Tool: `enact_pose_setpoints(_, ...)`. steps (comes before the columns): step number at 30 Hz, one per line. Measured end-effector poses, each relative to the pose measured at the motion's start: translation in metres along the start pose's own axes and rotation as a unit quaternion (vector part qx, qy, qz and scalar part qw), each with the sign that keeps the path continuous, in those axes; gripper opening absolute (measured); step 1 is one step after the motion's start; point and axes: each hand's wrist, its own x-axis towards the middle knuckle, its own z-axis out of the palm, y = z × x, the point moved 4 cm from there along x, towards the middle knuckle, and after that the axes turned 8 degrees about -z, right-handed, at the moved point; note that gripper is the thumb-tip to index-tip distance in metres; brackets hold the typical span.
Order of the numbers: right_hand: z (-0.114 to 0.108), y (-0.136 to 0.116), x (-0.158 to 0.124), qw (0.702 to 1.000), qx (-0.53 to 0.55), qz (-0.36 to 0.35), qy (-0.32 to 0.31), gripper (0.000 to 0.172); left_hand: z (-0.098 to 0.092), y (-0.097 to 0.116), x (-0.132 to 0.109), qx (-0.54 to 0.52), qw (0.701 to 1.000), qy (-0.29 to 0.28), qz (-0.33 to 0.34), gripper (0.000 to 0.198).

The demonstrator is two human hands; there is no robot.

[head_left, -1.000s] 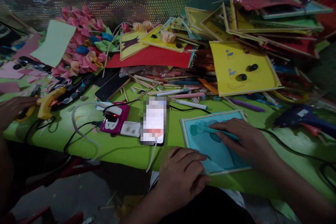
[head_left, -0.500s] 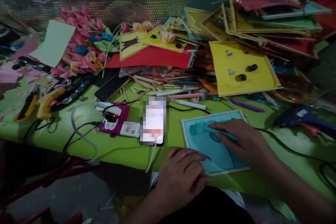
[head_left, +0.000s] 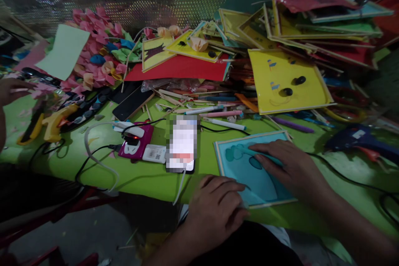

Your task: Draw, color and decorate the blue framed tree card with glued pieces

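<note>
Right hand pinches a teal pen over the blue framed panel

The blue framed panel (head_left: 262, 183) lies on the green table (head_left: 146, 179). Above its right half, the right hand (head_left: 288, 164) reaches in, thumb and index finger pinching the teal pen (head_left: 245, 150), which slants toward the panel's upper left. At the panel's near left corner, the left hand (head_left: 215, 203) rests palm down, fingers bent and close together (whether anything is gripped beneath, I cannot tell). Both hands look almost unchanged from half a second ago. Well left of the panel, a co-worker's hand (head_left: 14, 90), out of view then, has appeared.
</note>
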Motion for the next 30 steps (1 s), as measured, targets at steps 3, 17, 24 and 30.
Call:
enact_pose_setpoints(3, 0.0003, -0.001, 0.0003, 1.0, 0.005, -0.006, -0.004, 0.023, -0.0002, 0.0006, 0.0, 0.006, 1.0, -0.002, 0.001, 0.02)
enact_pose_setpoints(17, -0.0006, 0.0025, -0.0045, 1.0, 0.007, 0.005, 0.003, 0.022, 0.0, -0.001, -0.0004, -0.006, 1.0, 0.007, 0.01, 0.023)
enact_pose_setpoints(24, -0.0015, -0.0004, -0.0015, 1.0, 0.015, -0.003, -0.001, 0.023, 0.0011, -0.0015, -0.0012, 0.011, 1.0, -0.001, 0.003, 0.021)
enact_pose_setpoints(30, -0.0043, -0.0052, 0.0044, 1.0, 0.015, -0.01, 0.0, 0.023, 0.0, -0.0005, -0.0002, 0.003, 1.0, 0.005, 0.004, 0.022)
